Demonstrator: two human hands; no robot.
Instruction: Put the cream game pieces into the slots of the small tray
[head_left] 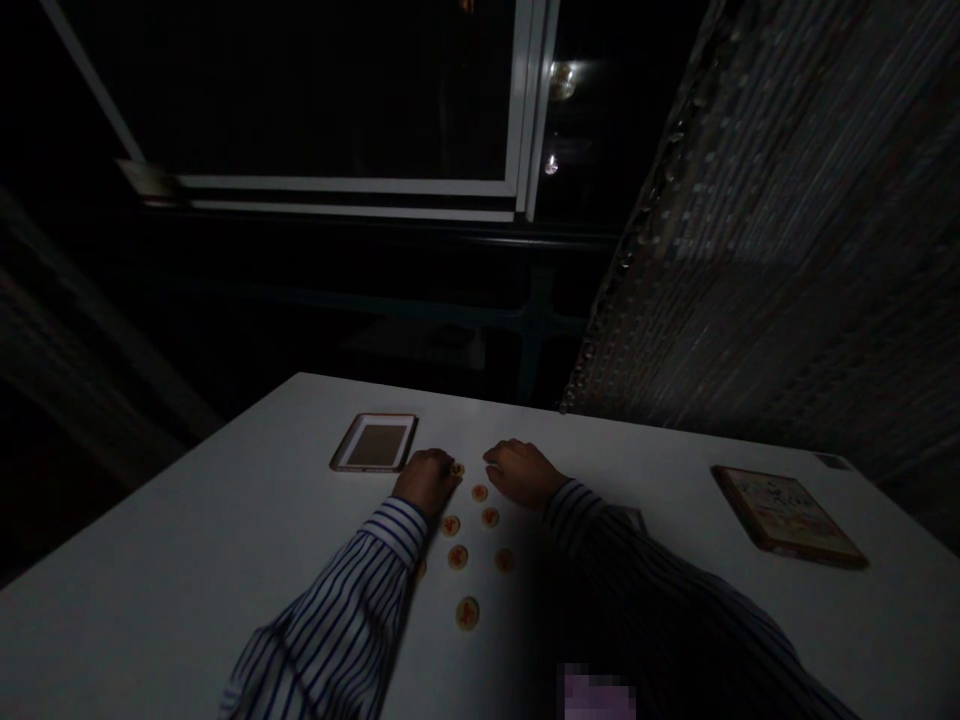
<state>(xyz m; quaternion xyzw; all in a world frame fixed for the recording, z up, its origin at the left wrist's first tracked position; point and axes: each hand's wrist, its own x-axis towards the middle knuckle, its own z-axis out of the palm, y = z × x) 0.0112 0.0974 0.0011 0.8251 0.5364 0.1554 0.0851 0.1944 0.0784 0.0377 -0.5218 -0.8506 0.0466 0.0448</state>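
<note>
My left hand [426, 482] is closed, with thumb and fingertips at a round xiangqi piece [458, 469] that bears dark marks. Across from it, my right hand [525, 472] hovers at or just above the table with its fingers curled and pinched. What lies between those fingertips, if anything, is too small to tell. Between and below the hands lie several pale discs with red marks, among them a xiangqi piece [479, 493] near the right fingertips and another piece [467, 613] closest to me. One disc [421, 570] is partly covered by my left sleeve.
The discs lie on a white table [247, 520]. A framed, flat rectangular item [375, 443] is left of my left hand. A shallow picture-topped box or frame [791, 515] lies far right. A bead curtain [750, 300] hangs behind the right side; the room is dim.
</note>
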